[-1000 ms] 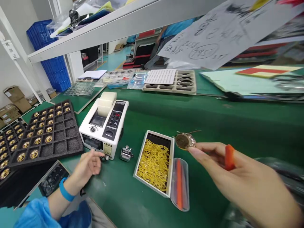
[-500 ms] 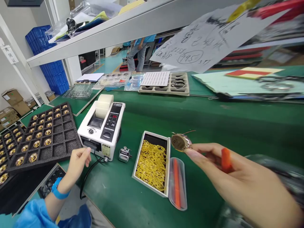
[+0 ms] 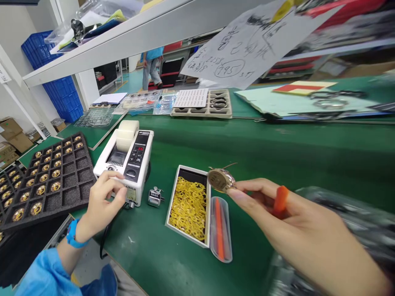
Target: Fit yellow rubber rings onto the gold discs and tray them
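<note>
My left hand is at the front of a white tape dispenser, covering its outlet. Its fingers are loosely bent, the thumb is apart from them, and nothing shows between. Between thumb and fingertips, my right hand holds a round, gold-coloured watch piece with a thin wire-like end. An orange stick is also tucked in its fingers. Below and left of the watch piece, a white box contains yellow ring-like parts. A small metal counter stands between dispenser and box.
Beside the box lies a clear case with an orange strip. Black foam trays of gold pieces are at left. Plastic-wrapped items are at right. A shelf with a hanging paper crosses above; a person is beyond.
My left hand has risen at the dispenser's front, and its thumb has parted from the fingers. My right hand still holds the watch piece. The view has shifted right, and the person in the background has changed stance.
</note>
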Available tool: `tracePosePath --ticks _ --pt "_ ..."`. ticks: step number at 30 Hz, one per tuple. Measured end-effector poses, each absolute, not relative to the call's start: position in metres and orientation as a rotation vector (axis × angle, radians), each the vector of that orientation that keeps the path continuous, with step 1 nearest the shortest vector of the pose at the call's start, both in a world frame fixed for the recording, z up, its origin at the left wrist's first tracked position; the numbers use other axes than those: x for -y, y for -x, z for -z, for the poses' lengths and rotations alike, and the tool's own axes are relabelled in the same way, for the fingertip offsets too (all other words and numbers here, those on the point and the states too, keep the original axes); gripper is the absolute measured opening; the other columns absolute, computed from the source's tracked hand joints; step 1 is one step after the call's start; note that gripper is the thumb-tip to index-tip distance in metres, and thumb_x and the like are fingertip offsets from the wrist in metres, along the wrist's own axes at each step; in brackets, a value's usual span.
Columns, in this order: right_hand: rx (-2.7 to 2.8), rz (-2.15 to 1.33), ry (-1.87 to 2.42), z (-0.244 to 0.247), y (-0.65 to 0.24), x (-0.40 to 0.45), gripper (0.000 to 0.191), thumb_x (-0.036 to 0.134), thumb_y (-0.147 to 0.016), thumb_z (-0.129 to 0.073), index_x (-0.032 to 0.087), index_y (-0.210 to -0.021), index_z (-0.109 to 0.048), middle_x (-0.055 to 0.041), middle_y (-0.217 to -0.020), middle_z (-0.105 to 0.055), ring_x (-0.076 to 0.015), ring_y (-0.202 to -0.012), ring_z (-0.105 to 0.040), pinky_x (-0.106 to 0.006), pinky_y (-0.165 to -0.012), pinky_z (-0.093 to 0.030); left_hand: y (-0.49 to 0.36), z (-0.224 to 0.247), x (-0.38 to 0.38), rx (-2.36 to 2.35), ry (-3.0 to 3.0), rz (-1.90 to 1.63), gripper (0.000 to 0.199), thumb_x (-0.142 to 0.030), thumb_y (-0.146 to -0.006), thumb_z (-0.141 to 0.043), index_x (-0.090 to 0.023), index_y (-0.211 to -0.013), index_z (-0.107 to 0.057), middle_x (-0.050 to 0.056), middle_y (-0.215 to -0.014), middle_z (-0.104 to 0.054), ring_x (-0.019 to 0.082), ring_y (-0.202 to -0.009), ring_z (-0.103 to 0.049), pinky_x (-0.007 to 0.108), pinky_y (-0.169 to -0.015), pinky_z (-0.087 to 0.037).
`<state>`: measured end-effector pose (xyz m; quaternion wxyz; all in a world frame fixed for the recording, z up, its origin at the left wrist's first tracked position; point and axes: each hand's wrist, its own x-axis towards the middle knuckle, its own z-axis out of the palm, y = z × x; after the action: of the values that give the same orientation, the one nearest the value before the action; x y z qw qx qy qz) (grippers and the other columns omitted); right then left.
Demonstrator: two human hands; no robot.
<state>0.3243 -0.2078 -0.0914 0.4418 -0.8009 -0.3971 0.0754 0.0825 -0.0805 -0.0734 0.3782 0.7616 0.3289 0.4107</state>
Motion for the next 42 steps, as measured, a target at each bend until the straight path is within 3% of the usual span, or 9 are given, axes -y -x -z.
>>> tracePosePath --ticks 3,8,12,16,23,34,42 --pt "0.932 -0.379 1.867 0.088 -0.324 0.210 0.046 0.071 -0.064 -0.053 0.026 -0.071 -0.060 -0.0045 -0.075 -0.064 -0.0208 -0.059 -0.051 -0.031 -0.051 -0.039 -0.090 0.049 0.078 -0.767 -2.418 -0.748 0.018 -0.017 -0.085 -0.049 -0.017 -0.068 -0.056 0.008 -0.112 -0.065 0.007 -0.052 -0.044 0.024 -0.052 -0.035" --pt "0.909 -0.622 1.579 0.073 -0.321 0.213 0.049 0.072 -0.063 -0.065 0.024 -0.071 -0.061 -0.0057 -0.085 -0.065 -0.0252 -0.082 -0.058 -0.034 -0.072 -0.047 -0.112 0.018 0.075 -0.597 -2.464 -0.578 0.019 -0.018 -0.090 -0.046 -0.018 -0.074 -0.054 0.001 -0.077 -0.059 0.012 -0.061 -0.047 0.025 -0.056 -0.034" --pt "0.908 -0.818 1.401 0.064 -0.320 0.217 0.045 0.066 -0.069 -0.069 0.022 -0.071 -0.060 -0.0032 -0.076 -0.061 -0.0202 -0.073 -0.056 -0.031 -0.067 -0.048 -0.142 0.010 0.084 -0.229 -2.191 -0.405 0.023 -0.026 -0.092 -0.049 -0.018 -0.070 -0.050 -0.002 -0.073 -0.048 0.011 -0.065 -0.044 0.024 -0.059 -0.035" --pt "0.915 -0.960 1.246 0.063 -0.322 0.222 0.042 0.062 -0.073 -0.070 0.022 -0.072 -0.057 -0.0016 -0.074 -0.058 -0.0175 -0.068 -0.056 -0.030 -0.061 -0.048 -0.169 0.013 0.091 -0.155 -2.124 -0.333 0.027 -0.026 -0.091 -0.051 -0.017 -0.066 -0.046 -0.004 -0.071 -0.040 0.010 -0.063 -0.037 0.024 -0.057 -0.031" --pt "0.959 -1.129 1.121 0.063 -0.326 0.226 0.038 0.058 -0.079 -0.066 0.022 -0.076 -0.054 0.0008 -0.078 -0.056 -0.0112 -0.053 -0.053 -0.025 -0.046 -0.045 -0.177 0.022 0.085 -0.117 -2.164 -0.259 0.028 -0.028 -0.091 -0.053 -0.017 -0.065 -0.048 -0.004 -0.070 -0.039 0.010 -0.063 -0.036 0.025 -0.058 -0.028" --pt "0.957 -1.140 1.187 0.064 -0.326 0.225 0.041 0.061 -0.079 -0.064 0.022 -0.077 -0.052 0.0011 -0.075 -0.057 -0.0118 -0.052 -0.053 -0.026 -0.047 -0.046 -0.179 0.025 0.083 -0.164 -2.161 -0.258 0.029 -0.029 -0.091 -0.052 -0.017 -0.065 -0.046 -0.005 -0.069 -0.038 0.010 -0.062 -0.036 0.025 -0.057 -0.028" --pt "0.997 -0.939 1.267 0.064 -0.322 0.222 0.038 0.059 -0.080 -0.065 0.022 -0.073 -0.058 0.0003 -0.071 -0.053 -0.0147 -0.065 -0.054 -0.027 -0.058 -0.048 -0.181 0.025 0.089 -0.226 -2.247 -0.323 0.028 -0.024 -0.088 -0.052 -0.018 -0.062 -0.045 -0.004 -0.068 -0.040 0.010 -0.061 -0.038 0.025 -0.057 -0.030"
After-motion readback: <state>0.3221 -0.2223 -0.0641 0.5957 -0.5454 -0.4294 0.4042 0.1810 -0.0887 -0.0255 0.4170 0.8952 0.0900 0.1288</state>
